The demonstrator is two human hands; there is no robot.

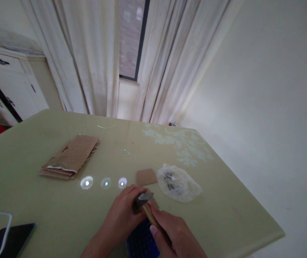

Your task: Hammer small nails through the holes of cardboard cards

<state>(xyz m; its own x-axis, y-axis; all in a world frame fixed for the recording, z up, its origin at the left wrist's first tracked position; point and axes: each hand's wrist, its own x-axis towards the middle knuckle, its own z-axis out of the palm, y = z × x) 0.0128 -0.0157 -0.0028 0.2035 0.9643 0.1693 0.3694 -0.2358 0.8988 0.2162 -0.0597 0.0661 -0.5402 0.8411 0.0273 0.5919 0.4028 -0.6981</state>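
"Gripping what, the right grip [176, 227]?"

"A hammer-like tool [148, 213], closed around its wooden handle. Metal head points up and away, tilted, low at centre, above the near part of the counter [218, 222]"

"And the left grip [125, 208]?"

"Fingers curled right at the metal head. Whether they close on it or on something behind, cannot tell"

"Under the two?"

"A blue object [140, 238], dark grid on top, partly covered by the hands. A brown piece [154, 199] shows just behind the tool's head, mostly hidden"

"Beyond that?"

"A flat brown card [146, 177], and just to its right a clear plastic bag [180, 184] with dark slim bits inside. Far left, a stack of cardboard [71, 157]. Near left corner: a black slab-like device [15, 236], white cable [8, 224] across it"
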